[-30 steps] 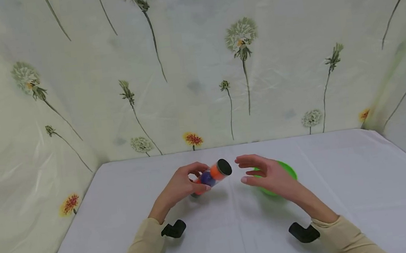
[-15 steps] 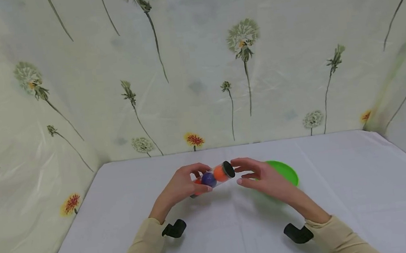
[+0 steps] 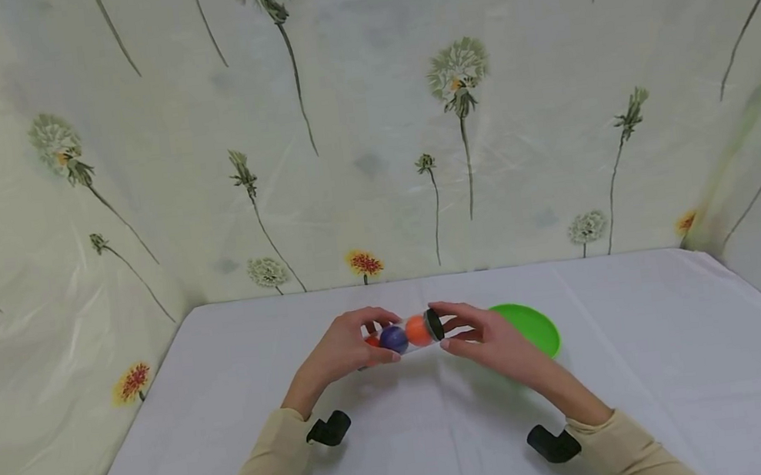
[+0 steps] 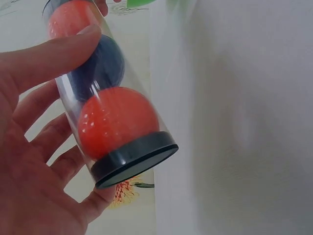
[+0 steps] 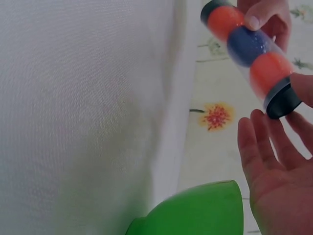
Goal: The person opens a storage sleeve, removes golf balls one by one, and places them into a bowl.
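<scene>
Clear plastic cylinder [image 4: 131, 81], flat black caps [image 4: 134, 159], orange-red and blue balls [image 4: 119, 120] inside, tilted above white woven cloth [image 3: 409, 443], left hand [image 3: 337, 354] gripping it, right hand [image 3: 499, 341] pinching one cap, rounded green bowl [image 3: 532, 326] near, probably plastic

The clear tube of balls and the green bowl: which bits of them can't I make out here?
Head view: the left grip hides much of the clear tube, its left orange ball and left black cap.
Head view: the right grip covers part of the green bowl, so any contents there cannot be seen.
Left wrist view: the top edge crops the right black cap.
Right wrist view: the bottom edge cuts off the green bowl.
</scene>
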{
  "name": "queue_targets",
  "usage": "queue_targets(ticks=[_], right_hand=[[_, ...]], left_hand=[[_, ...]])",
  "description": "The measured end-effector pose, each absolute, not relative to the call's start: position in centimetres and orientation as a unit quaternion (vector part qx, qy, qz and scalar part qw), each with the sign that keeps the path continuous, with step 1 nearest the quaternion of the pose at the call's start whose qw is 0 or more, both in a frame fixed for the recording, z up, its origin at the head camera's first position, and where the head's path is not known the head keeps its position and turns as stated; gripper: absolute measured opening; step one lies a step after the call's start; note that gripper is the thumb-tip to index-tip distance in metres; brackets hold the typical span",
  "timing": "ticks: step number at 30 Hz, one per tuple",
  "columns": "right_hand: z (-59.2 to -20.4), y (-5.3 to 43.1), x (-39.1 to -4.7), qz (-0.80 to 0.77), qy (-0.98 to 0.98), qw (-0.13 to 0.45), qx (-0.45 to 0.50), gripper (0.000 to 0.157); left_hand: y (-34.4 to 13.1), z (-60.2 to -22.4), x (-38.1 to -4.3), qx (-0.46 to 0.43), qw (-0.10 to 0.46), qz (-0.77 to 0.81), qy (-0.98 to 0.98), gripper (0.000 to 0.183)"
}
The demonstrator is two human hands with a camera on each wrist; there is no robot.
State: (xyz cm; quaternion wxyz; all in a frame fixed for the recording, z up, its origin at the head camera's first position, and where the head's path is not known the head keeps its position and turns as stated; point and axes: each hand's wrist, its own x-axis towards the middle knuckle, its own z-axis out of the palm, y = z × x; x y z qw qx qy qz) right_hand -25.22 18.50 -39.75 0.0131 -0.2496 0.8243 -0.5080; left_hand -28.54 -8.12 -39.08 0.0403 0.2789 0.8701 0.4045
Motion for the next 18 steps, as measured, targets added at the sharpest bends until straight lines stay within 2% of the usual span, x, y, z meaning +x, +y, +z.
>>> queue_targets(ticks=[18], right_hand=[[-39.3,17.1,-24.3,-0.514,0.835,-0.017,-0.198,0.046]], left_hand=[[-7.8,-38.7,-28.3,0.296,0.027,0.371,0.88,0.042]])
